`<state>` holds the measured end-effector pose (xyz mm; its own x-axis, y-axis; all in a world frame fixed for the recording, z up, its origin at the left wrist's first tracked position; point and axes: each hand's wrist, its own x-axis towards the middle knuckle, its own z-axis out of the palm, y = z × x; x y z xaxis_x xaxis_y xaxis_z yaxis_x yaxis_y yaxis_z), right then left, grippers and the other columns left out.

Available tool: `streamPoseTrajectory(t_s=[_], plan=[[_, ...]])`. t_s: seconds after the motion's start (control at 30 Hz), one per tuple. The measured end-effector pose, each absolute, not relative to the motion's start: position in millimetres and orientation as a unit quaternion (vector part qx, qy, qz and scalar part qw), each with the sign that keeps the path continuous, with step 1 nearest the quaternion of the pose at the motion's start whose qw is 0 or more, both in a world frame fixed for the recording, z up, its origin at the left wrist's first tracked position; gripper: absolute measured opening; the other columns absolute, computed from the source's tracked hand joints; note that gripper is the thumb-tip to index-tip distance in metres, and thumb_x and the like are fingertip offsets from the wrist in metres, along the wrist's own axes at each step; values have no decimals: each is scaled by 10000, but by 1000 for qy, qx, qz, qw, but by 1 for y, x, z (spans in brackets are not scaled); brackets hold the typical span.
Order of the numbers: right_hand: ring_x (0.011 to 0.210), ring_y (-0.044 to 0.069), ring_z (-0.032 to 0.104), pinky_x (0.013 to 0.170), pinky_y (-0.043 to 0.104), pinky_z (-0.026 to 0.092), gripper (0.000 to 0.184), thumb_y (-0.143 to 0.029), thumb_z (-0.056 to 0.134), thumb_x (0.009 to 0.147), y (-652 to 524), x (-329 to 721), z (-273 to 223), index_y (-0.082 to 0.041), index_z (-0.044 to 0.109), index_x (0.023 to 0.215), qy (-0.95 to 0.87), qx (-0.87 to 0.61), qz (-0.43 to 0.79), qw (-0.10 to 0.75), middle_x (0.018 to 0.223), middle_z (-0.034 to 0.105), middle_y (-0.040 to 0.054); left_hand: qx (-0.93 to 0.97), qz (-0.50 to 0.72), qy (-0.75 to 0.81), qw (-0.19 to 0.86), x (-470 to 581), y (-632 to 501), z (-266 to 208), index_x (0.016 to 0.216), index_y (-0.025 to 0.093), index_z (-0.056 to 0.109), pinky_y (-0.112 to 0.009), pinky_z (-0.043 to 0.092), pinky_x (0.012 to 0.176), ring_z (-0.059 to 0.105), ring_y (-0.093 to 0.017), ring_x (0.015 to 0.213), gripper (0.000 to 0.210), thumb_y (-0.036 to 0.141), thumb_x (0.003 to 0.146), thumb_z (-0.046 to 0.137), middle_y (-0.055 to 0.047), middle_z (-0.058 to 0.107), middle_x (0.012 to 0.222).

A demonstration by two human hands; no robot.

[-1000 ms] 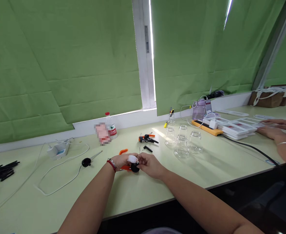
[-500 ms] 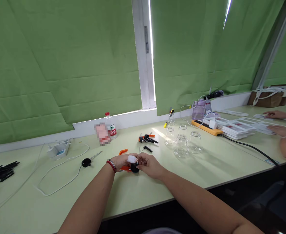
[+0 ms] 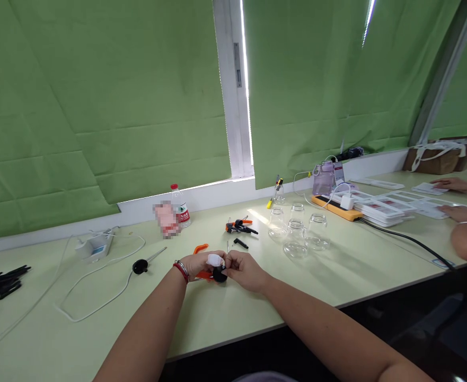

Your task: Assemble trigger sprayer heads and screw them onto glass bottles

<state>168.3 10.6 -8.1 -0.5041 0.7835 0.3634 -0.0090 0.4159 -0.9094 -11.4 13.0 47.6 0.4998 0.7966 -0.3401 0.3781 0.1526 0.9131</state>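
Note:
Close together above the front of the table, my left hand [image 3: 201,262] and my right hand [image 3: 247,270] are both closed around a small black round part [image 3: 219,274]. A white wrapping or cover [image 3: 215,260] shows at my left thumb; which it is, I cannot tell. Pinched fingers of my right hand meet the black part from the right. Beside and under my left hand lie orange curved pieces [image 3: 200,248]. A short black handle-like piece [image 3: 240,243] rests just beyond my hands, with a pile of black and orange parts [image 3: 241,226] behind it.
Several clear glass jars [image 3: 296,244] stand right of centre. A black disc with a metal rod [image 3: 140,266] lies left, near a white cable. Further off are a water bottle [image 3: 182,209], an orange power strip [image 3: 336,208] and stacked white cards [image 3: 380,212]. Another person's hands [image 3: 461,212] are at right.
The view has shifted very slightly. Both hands stay at the black part, with only a small movement of the fingers; on the table nothing has visibly moved.

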Motion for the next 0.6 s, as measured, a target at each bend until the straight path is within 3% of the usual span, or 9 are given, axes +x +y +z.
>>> streamPoseTrajectory(t_s=[0.6], plan=[[578,85,415,560,227,346,132,-151,599,683,14,167,-11,-183,490,750,-718,-246,499,419,649,453,-49,615,176,444,627,-11,15,46,1009,208,572,-254,382,547,558,-152,627,406,311,616,577,8,592,700]])
